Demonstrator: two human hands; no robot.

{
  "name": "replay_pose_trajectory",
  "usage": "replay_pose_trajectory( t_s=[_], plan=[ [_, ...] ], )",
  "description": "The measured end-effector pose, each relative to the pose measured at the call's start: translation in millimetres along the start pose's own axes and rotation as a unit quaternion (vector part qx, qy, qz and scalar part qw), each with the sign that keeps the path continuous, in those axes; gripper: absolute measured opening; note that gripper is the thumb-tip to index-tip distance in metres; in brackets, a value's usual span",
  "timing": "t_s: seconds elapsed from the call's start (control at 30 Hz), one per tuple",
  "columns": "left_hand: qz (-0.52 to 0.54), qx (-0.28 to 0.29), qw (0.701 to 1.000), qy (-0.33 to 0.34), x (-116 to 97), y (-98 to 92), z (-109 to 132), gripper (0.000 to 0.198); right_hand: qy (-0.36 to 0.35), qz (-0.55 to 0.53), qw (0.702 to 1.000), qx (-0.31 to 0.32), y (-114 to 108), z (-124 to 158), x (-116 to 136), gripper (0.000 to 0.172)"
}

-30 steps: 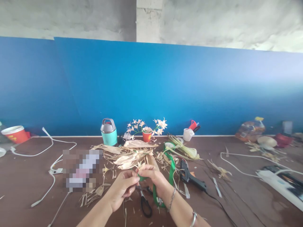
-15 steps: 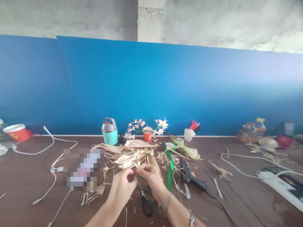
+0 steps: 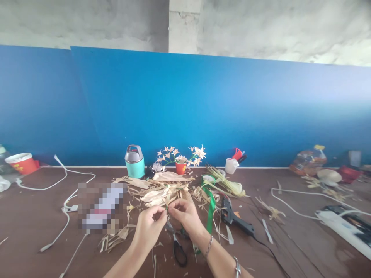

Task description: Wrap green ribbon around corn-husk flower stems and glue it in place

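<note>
My left hand [image 3: 149, 227] and my right hand [image 3: 185, 214] meet over the brown table [image 3: 304, 247], fingertips pinched together on a thin green stem with a small straw flower at its top [image 3: 167, 202]. A green ribbon [image 3: 210, 210] trails from a green tape roll [image 3: 207, 179] down past my right wrist. Black scissors [image 3: 177, 247] lie on the table under my hands. A heap of dried husk leaves [image 3: 156, 191] lies just beyond my fingers.
A black glue gun [image 3: 236, 218] lies right of my hands. At the back stand a teal flask [image 3: 134, 161], a red cup of straw flowers [image 3: 181, 162] and a white cup [image 3: 231, 165]. White cables [image 3: 65, 200] run left, a power strip [image 3: 344, 227] right.
My hands have risen slightly and moved away from me, still pinched together on the stem. The green ribbon now hangs straighter beside my right wrist.
</note>
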State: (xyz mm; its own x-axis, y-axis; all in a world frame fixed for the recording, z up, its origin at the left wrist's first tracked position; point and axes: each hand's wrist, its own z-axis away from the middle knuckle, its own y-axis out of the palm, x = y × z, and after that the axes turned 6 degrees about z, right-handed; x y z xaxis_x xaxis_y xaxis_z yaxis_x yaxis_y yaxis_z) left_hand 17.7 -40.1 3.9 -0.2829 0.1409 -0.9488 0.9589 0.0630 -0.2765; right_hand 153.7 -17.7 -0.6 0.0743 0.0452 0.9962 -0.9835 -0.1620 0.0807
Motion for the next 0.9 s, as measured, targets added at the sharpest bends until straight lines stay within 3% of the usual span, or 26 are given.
replay_pose_trajectory(
  t_s=[0.13,0.3,0.47,0.67,0.8,0.9],
  plan=[
    [0.061,-0.008,0.998,-0.018,1,-0.3,-3,0.019,0.036,-0.016,0.999,-0.002,-2,-3,-2,0.029],
    [0.108,0.026,0.988,-0.103,0,0.4,-5,0.021,0.104,-0.094,0.988,0.064,-9,-4,-3,0.026],
    [0.215,0.074,0.956,-0.188,-6,1.1,-4,0.021,0.092,-0.166,0.971,0.148,-13,-1,3,0.022],
    [0.286,0.146,0.922,-0.217,-13,-2.1,-3,0.025,0.1,-0.168,0.972,0.129,-12,-1,-1,0.022],
    [0.207,0.137,0.948,-0.2,-14,-1.3,-2,0.02,0.098,-0.169,0.973,0.119,-10,-1,-4,0.024],
    [0.082,0.09,0.985,-0.12,-10,0.5,-2,0.013,0.094,-0.154,0.979,0.091,-6,-1,-4,0.028]
  ],
)
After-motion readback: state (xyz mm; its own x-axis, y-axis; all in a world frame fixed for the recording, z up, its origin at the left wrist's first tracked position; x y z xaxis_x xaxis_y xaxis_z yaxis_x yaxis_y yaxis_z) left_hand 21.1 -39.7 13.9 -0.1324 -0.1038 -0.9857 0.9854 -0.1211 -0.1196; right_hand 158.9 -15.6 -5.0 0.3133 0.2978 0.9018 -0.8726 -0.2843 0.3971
